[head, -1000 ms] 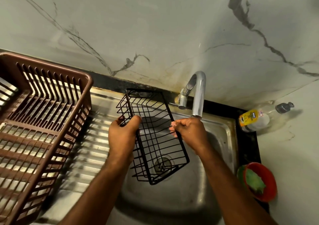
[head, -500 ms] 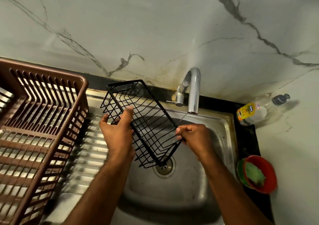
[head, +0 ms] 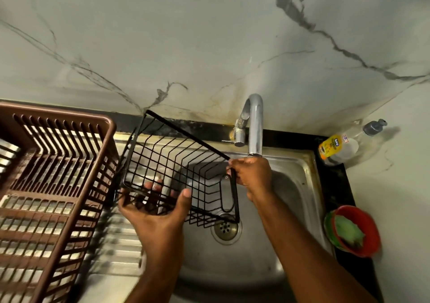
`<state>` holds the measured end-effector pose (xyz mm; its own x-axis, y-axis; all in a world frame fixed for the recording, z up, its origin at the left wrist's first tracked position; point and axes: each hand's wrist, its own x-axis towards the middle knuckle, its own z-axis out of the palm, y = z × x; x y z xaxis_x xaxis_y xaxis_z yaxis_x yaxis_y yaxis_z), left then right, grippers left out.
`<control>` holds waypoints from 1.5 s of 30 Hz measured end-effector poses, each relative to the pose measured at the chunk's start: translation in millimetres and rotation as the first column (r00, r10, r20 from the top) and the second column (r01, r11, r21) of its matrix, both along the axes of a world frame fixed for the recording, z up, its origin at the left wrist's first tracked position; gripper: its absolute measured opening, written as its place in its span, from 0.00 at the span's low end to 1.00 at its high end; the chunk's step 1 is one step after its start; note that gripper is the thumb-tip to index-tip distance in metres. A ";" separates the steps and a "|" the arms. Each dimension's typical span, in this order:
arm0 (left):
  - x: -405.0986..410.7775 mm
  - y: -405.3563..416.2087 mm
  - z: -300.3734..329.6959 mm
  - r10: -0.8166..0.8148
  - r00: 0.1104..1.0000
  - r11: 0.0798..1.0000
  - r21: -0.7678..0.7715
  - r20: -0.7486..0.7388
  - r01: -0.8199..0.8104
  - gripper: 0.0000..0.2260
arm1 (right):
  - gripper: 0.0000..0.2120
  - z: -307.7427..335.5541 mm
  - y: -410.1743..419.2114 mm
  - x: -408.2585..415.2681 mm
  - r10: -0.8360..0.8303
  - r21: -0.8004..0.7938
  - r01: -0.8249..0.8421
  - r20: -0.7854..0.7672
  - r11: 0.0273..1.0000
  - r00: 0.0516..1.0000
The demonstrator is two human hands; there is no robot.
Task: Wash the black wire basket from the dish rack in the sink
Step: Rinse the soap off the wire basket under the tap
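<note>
Black wire basket (head: 179, 170) hangs above the sink (head: 290, 244), tilted, its open side turned toward the camera and its lower right corner over the drain (head: 226, 228). All places below are told from this basket.

Nearest the camera, the left hand (head: 158, 212) cradles the basket's near left corner from below. The palm faces up, the hand is spread wide, the thumb rises along the near wires, and the fingertips (head: 155, 186) show through the mesh from underneath. The hand supports the basket in an open cup; it is not clenched round any wire.

Farther back and to the right, the right hand (head: 252, 178) grips the basket's right end. Its fingers curl closed round the thick rim bar at the upper right corner, just under the faucet (head: 254, 126) spout. No stream of water can be made out at the spout.

To the left stands the brown dish rack (head: 53, 186) on the ribbed drainboard (head: 121, 240), its wall just beside the basket's left end. Well to the right, on the worktop (head: 407, 198), sits a red bowl (head: 370, 237) holding a green scrubber (head: 349, 231). Farther back on that side lies a dish soap bottle (head: 339, 145), on its side in the corner. Beyond everything rises the marble wall (head: 209, 46).
</note>
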<state>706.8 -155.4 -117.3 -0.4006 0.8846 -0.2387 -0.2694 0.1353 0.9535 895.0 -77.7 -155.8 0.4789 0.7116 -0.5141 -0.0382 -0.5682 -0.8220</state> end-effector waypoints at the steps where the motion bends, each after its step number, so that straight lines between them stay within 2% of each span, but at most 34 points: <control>1: 2.3 -3.2 0.1 -0.010 1.000 1.000 0.012 -0.022 0.010 0.54 | 0.06 -0.5 1.7 0.1 0.013 0.002 -0.013 0.061 1.000 0.998; 3: 6.7 -5.0 0.9 -0.005 0.998 0.999 0.035 -0.058 0.007 0.50 | 0.03 -0.9 0.4 0.2 0.079 -0.013 -0.078 0.173 0.997 0.982; 5: 10.7 -0.8 1.4 0.018 0.998 0.996 0.083 -0.061 -0.013 0.46 | 0.07 0.7 -7.8 -1.4 0.156 -0.060 -0.146 0.257 0.987 0.954; 9: 12.6 10.6 -2.9 0.041 0.999 0.994 0.098 -0.028 -0.038 0.45 | 0.08 2.3 -41.0 -11.7 0.189 -0.134 -0.168 0.162 0.977 0.969; 15: 11.8 17.7 -14.1 -0.006 0.998 0.994 0.108 0.062 -0.001 0.48 | 0.06 13.9 -74.1 -8.3 0.157 -0.112 -0.153 0.030 0.982 0.987; 20: 19.3 4.3 -21.2 -0.115 0.990 0.993 0.035 0.082 0.112 0.59 | 0.10 16.2 -46.3 13.5 0.136 -0.058 -0.127 0.204 0.990 0.969; 23: 23.9 6.6 -18.6 -0.083 0.995 0.991 0.112 0.050 0.077 0.53 | 0.10 12.5 -35.5 15.9 0.131 -0.022 -0.129 0.195 0.991 0.972; 25: 23.0 13.4 -17.4 -0.039 0.997 0.986 0.165 0.064 0.028 0.47 | 0.06 10.8 -39.1 8.7 0.190 -0.024 -0.188 0.144 0.982 0.971; 27: 22.0 20.3 -16.9 -0.007 0.995 0.980 0.196 0.095 -0.012 0.44 | 0.04 10.2 -42.7 3.5 0.227 0.001 -0.227 -0.011 0.974 0.974; 30: 21.2 23.5 -19.6 0.020 0.996 0.977 0.210 0.088 -0.038 0.42 | 0.14 10.2 -42.0 7.7 0.248 0.050 -0.243 -0.269 0.969 0.931; 32: 19.0 23.8 -21.2 0.024 0.996 0.977 0.209 0.083 -0.041 0.41 | 0.22 8.1 -42.2 10.5 0.276 0.083 -0.266 -0.391 0.961 0.878; 34: 16.4 25.4 -22.5 0.029 0.996 0.980 0.196 0.087 -0.046 0.43 | 0.26 5.7 -41.7 11.5 0.262 0.121 -0.233 -0.504 0.965 0.823; 37: 11.3 29.7 -24.0 0.006 0.991 0.986 0.166 0.130 -0.027 0.46 | 0.15 9.3 -35.1 12.7 0.137 0.124 -0.074 -0.644 0.990 0.753; 40: 6.9 29.6 -26.5 -0.068 0.980 0.994 0.099 0.186 0.050 0.44 | 0.05 9.8 -29.6 11.5 0.081 0.128 0.002 -0.640 0.992 0.764; 45: -19.9 28.3 -37.5 -0.150 0.937 0.985 -0.032 0.316 0.168 0.44 | 0.07 9.9 -31.1 16.1 -0.083 0.152 0.175 -0.478 0.973 0.874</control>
